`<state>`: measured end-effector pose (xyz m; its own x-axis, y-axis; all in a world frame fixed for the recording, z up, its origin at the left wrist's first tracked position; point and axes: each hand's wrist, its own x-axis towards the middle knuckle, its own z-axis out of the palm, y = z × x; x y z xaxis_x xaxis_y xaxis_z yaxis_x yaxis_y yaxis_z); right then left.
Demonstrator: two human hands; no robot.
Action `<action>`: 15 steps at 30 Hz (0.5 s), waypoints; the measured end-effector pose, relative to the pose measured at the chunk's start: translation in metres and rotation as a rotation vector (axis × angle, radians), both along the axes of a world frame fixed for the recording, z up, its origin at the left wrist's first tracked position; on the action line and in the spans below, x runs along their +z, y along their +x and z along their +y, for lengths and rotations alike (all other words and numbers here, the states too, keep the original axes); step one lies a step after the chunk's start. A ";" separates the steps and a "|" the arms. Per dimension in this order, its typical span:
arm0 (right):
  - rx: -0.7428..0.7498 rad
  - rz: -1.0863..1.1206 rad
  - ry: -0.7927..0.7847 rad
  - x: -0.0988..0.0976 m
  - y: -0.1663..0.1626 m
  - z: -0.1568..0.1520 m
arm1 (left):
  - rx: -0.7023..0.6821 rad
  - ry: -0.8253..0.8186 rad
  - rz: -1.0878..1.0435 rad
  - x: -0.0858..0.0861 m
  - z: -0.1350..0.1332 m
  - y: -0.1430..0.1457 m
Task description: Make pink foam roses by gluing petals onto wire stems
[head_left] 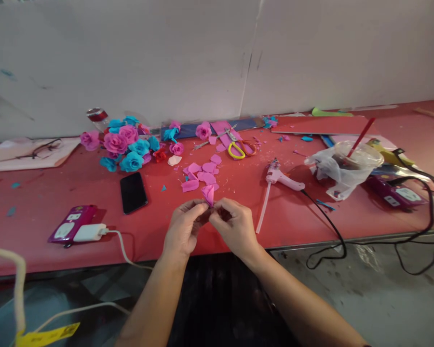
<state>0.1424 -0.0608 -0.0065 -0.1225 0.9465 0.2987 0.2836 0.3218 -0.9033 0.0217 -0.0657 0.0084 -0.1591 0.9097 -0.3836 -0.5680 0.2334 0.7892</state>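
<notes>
Where left hand (183, 226) and right hand (237, 225) meet, their fingers (198, 210) grip a bud (209, 194)

Its base is pinched near the middle of the counter's (296, 219) front edge. Petals (207, 178) lie just beyond, flowers (115, 143) toward the back edge, a glue gun (287, 181) to the right.

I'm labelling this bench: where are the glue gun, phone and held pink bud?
Glue gun (285, 180): head view, on its handle.
Phone (133, 193): head view, on its screen.
Pink bud (209, 193): head view, on its petals.

Left grip (182, 227), right grip (237, 227) close together
</notes>
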 end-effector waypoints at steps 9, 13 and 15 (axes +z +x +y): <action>-0.055 -0.408 0.246 0.000 0.000 -0.002 | 0.007 -0.023 0.019 -0.002 0.003 0.001; -0.072 -0.408 0.246 -0.002 0.000 -0.001 | -0.026 -0.039 0.058 0.004 -0.002 -0.002; -0.065 -0.318 0.187 -0.002 0.001 -0.001 | -0.034 -0.026 0.060 0.007 -0.006 -0.004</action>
